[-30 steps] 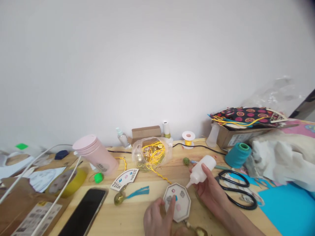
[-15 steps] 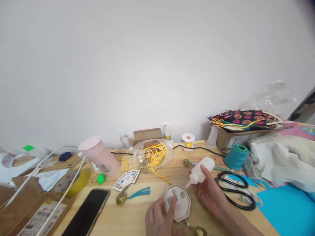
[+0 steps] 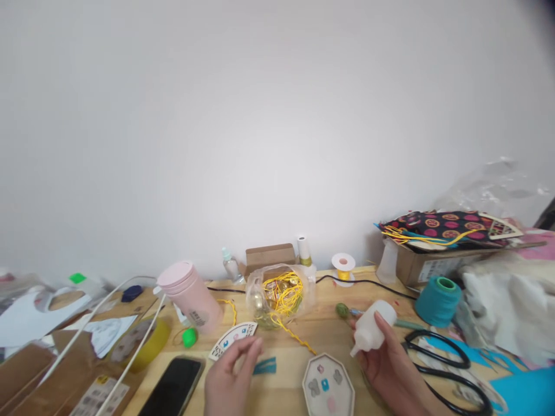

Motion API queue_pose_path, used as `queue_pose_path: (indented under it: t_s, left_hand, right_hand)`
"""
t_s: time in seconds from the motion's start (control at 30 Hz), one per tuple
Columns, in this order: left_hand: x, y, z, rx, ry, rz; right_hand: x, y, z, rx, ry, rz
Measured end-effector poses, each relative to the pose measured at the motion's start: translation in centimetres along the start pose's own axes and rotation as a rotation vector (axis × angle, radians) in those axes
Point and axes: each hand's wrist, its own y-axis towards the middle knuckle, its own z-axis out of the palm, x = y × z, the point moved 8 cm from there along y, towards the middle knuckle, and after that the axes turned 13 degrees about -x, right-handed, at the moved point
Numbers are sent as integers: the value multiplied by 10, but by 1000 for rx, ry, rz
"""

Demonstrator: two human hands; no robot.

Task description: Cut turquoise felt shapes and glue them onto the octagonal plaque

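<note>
My right hand (image 3: pixel 390 358) is wrapped round a white squeeze bottle (image 3: pixel 375 327), its nozzle pointing down and left. Just left of the nozzle lies an octagonal pale plaque (image 3: pixel 328 398) with small pink, grey and blue pieces on it; nothing touches it from above. My left hand (image 3: pixel 236 375) is raised with thumb and forefinger tips pinched together; whatever may be between them is too small to name. It partly covers a fan-shaped piece (image 3: pixel 234 336) and a blue tassel (image 3: pixel 265 366).
A phone (image 3: pixel 173 387), pink cup (image 3: pixel 191 297) and green cap (image 3: pixel 189 337) are on the left. Behind sits a clear bowl (image 3: pixel 281 294) with yellow cord. Black-handled scissors (image 3: pixel 442 372), a teal thread cone (image 3: pixel 439 300) and a filled cardboard box (image 3: pixel 425 263) stand right.
My left hand has left the plaque and moved left, its fingertips now together, over the fan piece and tassel. My right hand still holds the bottle. The whole view has shifted.
</note>
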Motion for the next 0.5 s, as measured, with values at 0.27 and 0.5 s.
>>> queue_pose_path:
  t_s: [0.27,0.5]
  left_hand:
    - [-31,77,69,162,246,356]
    - [-36,69,109,461,377,645]
  right_hand:
    - [-5,7,-5,1,-8,55]
    - [-8,10,-7,-7,-2,108]
